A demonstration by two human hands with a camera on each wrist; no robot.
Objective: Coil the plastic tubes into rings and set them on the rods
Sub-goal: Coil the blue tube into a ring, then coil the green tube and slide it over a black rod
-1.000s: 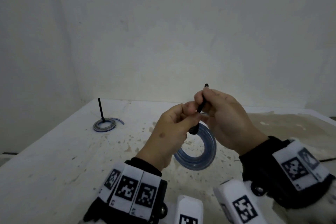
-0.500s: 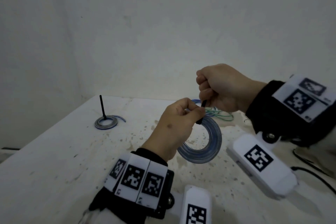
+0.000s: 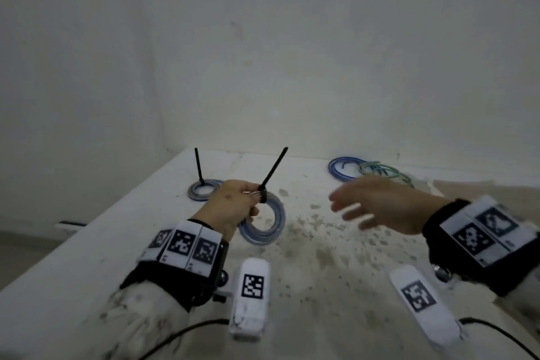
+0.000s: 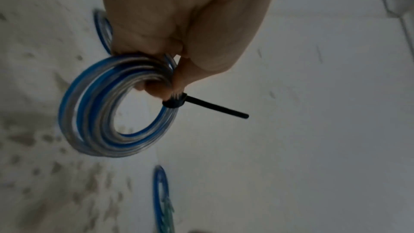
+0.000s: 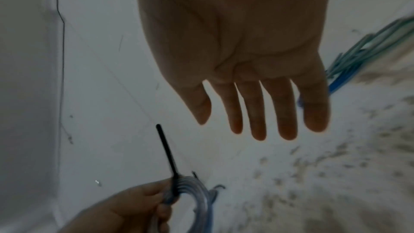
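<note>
My left hand (image 3: 253, 199) pinches a coiled ring of clear and blue tube (image 3: 264, 226) just above the table. A black zip tie (image 3: 274, 167) binds the ring, and its tail sticks up to the right. In the left wrist view the ring (image 4: 105, 112) hangs below my curled fingers, with the tie's tail (image 4: 216, 108) pointing away. My right hand (image 3: 347, 209) hovers open to the right, its fingers (image 5: 257, 112) spread and empty. A black rod (image 3: 198, 166) stands at the back left with a tube ring (image 3: 202, 191) around its base.
Loose blue tubes (image 3: 340, 168) and green tubes (image 3: 382, 171) lie at the back right of the stained white table (image 3: 321, 257), also seen as a bundle (image 5: 363, 54) in the right wrist view. White walls close the corner behind. Cables trail at the near edge.
My right hand has let go of the zip tie's tail, opened and moved off to the right. My left hand has lowered the tied ring toward the table, closer to the rod.
</note>
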